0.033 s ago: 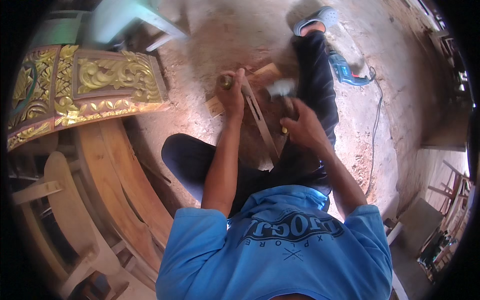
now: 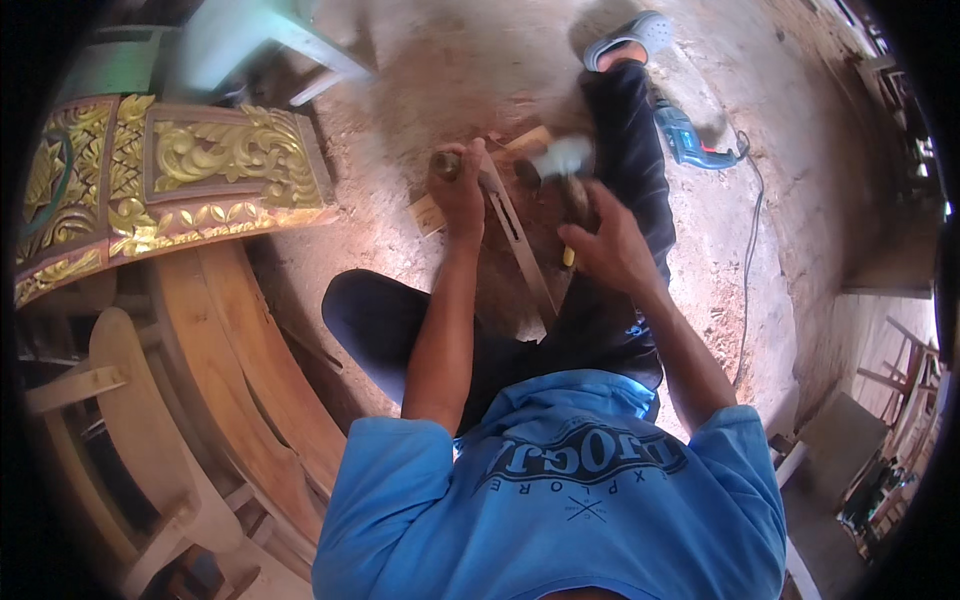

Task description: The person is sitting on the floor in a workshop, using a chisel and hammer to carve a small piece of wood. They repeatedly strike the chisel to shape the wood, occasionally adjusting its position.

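Observation:
My left hand (image 2: 458, 205) is closed around an upright tool handle (image 2: 446, 165), likely a chisel, against the upper end of a narrow wooden bar (image 2: 530, 275) with a long slot. The bar slants down between my legs; under its upper part lies a light wooden board (image 2: 428, 215). My right hand (image 2: 600, 235) grips a hammer (image 2: 575, 200), whose head is blurred and sits right of my left hand. A small yellow piece (image 2: 568, 256) shows below my right thumb; I cannot tell what it is.
A gold carved panel (image 2: 220, 150) and curved wooden planks (image 2: 240, 370) fill the left side, beside a pale green stool (image 2: 310, 45). My outstretched leg ends in a grey clog (image 2: 635, 40). A blue drill (image 2: 690, 140) with a cord lies to its right. Wooden furniture (image 2: 895, 370) stands far right.
My right hand and the hammer have moved slightly up and to the left, bringing the blurred head nearer my left hand. My left hand is nearly still.

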Motion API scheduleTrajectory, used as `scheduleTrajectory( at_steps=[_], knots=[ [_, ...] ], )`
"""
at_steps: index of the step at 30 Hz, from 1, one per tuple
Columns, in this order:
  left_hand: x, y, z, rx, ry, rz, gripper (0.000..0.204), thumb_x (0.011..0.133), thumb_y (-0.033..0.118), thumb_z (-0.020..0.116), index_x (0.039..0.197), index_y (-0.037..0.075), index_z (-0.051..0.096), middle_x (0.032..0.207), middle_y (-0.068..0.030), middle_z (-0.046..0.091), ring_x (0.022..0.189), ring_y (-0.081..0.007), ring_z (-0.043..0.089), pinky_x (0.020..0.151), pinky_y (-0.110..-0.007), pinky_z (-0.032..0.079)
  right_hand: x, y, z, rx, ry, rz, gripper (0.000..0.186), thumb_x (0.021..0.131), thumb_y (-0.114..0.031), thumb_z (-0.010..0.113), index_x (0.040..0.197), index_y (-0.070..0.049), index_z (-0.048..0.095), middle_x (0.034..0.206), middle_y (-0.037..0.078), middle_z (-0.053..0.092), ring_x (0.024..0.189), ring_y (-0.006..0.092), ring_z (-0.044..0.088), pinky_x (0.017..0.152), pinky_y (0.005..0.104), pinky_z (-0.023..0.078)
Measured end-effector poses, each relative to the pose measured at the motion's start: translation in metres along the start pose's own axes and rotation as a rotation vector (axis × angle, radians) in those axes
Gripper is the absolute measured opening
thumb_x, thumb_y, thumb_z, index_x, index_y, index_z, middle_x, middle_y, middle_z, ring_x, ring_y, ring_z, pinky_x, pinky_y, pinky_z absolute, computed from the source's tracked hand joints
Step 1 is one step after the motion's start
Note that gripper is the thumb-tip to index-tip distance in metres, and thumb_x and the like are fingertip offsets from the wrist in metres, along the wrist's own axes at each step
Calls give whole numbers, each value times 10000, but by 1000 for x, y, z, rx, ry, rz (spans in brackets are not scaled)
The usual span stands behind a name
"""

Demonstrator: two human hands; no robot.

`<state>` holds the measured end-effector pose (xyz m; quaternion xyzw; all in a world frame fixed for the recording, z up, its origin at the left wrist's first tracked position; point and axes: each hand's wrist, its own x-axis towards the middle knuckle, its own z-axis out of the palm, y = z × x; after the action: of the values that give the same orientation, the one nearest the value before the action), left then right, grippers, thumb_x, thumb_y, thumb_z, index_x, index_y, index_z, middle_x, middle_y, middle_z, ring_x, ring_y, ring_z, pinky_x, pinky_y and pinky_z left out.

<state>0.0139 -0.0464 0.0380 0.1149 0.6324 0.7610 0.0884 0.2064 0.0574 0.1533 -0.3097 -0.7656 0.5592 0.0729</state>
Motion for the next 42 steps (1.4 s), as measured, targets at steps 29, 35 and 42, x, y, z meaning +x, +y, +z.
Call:
scheduleTrajectory(
  at_steps=[29, 35, 42],
  knots=[
    [14, -15, 25, -236, -12, 24, 139, 912, 140, 695, 983, 25, 663, 953, -11, 669, 854, -123, 611, 784, -306, 503, 59, -117, -17, -243, 36, -626, 344, 796, -150, 747, 1085, -28, 607, 841, 225, 698, 724, 404, 705, 663, 430, 562],
    [15, -23, 8, 136, -75, -75, 286, 902, 235, 711, 1097, 28, 691, 1065, -70, 707, 945, -182, 670, 844, -347, 541, 93, -59, 18, -491, -136, -331, 257, 800, -143, 671, 1005, 9, 639, 865, 255, 703, 870, 438, 702, 775, 531, 547],
    [28, -22, -2, -6, -359, -168, 274, 875, 97, 701, 1130, 1, 670, 1090, -84, 702, 1000, -211, 658, 882, -357, 521, 71, -115, -15, -432, -93, -440, 335, 776, -169, 727, 1046, 11, 640, 863, 235, 706, 839, 432, 701, 759, 499, 550]
  ],
)
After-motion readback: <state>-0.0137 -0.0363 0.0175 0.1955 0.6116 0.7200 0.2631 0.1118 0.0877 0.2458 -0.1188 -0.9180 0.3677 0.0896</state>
